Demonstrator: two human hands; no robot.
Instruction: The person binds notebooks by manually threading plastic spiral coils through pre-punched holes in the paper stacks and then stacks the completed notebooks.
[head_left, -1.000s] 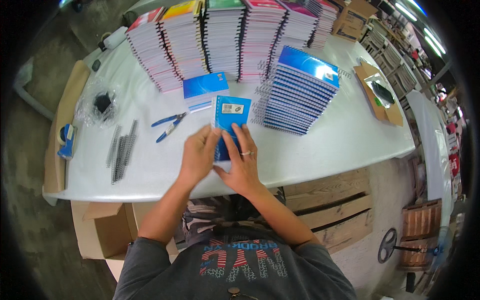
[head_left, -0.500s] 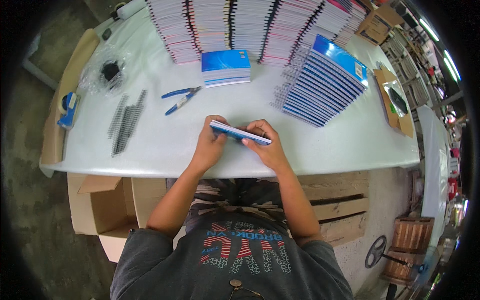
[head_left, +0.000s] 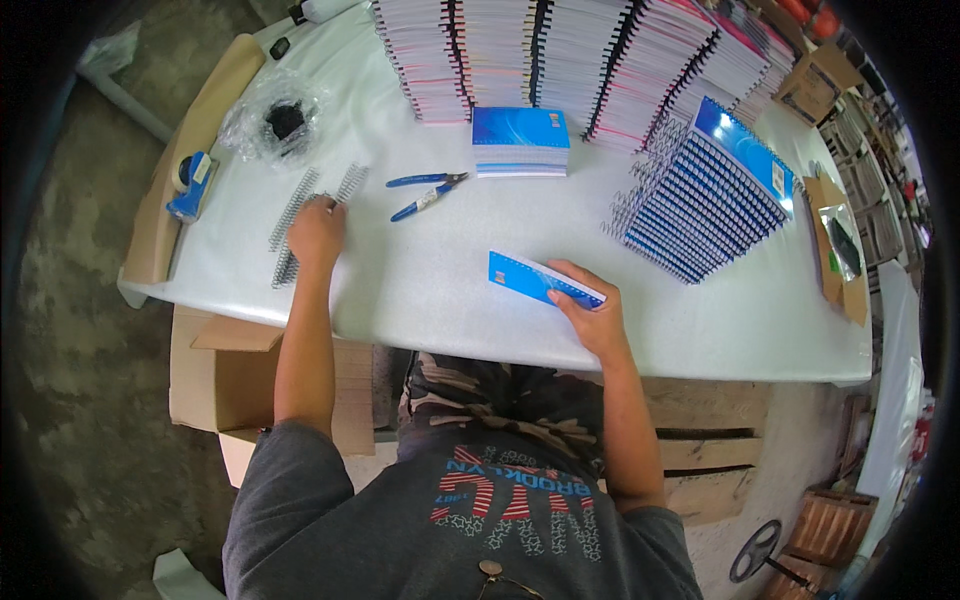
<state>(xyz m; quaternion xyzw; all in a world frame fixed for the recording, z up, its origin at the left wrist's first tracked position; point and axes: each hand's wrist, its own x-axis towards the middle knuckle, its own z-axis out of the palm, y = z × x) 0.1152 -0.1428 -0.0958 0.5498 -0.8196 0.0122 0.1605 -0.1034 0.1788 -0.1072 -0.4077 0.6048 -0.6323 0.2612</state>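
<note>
Booklet [head_left: 528,279] with a blue cover is clamped between the thumb and fingers of the right hand [head_left: 595,312], tilted over the near part of the table [head_left: 430,290]. The left hand [head_left: 318,230] is at the wire coils [head_left: 291,206], fingers bent down over them; whether they pinch one, I cannot tell. Blue-handled pliers [head_left: 425,200] lie between the coils and a stack of blue booklets [head_left: 520,150].
</note>
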